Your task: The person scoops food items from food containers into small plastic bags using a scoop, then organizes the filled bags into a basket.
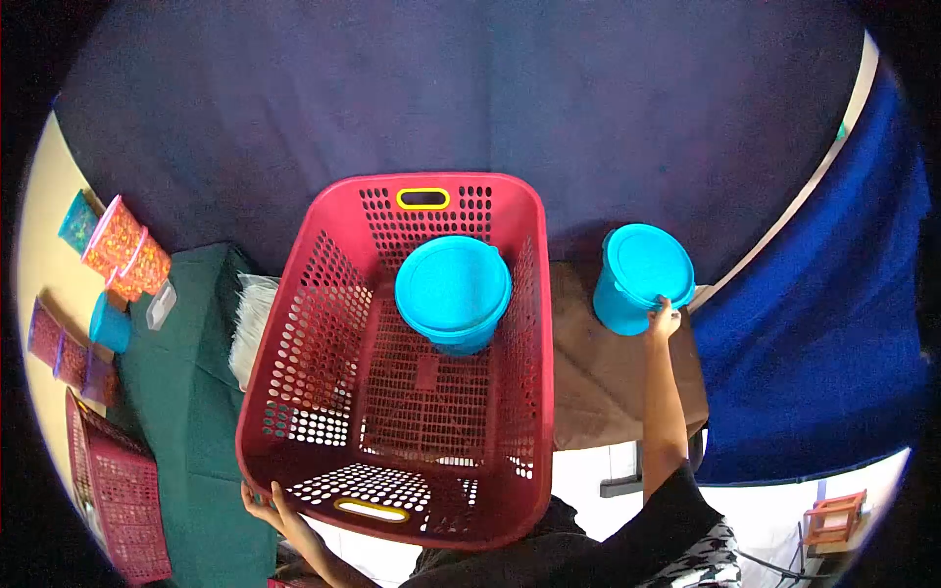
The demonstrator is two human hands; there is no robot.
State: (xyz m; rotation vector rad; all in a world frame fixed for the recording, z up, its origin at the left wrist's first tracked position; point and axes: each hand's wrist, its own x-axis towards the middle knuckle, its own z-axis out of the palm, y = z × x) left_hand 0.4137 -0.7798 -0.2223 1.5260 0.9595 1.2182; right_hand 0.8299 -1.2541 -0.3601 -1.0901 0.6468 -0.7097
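Note:
A large red plastic basket [534, 392] with perforated walls and yellow-rimmed handle slots fills the middle of the view, tilted toward me. My left hand [274, 510] grips its near left corner, fingers over the outer edge. Inside the basket, toward the far right, rests a blue lidded container [453, 289]. A second blue container [642, 279], also lidded, is at the right of the basket above the brown surface. My right hand [665, 320] holds it by the near rim of its lid, thumb on top; the fingers beneath are partly hidden.
A brown cloth-covered table [618, 392] lies under and right of the basket. At left, a green-covered table [186, 392] borders several filled containers [127, 245] and another red basket [123, 500]. Dark curtain [392, 88] hangs behind; a small wooden stool [833, 519] stands lower right.

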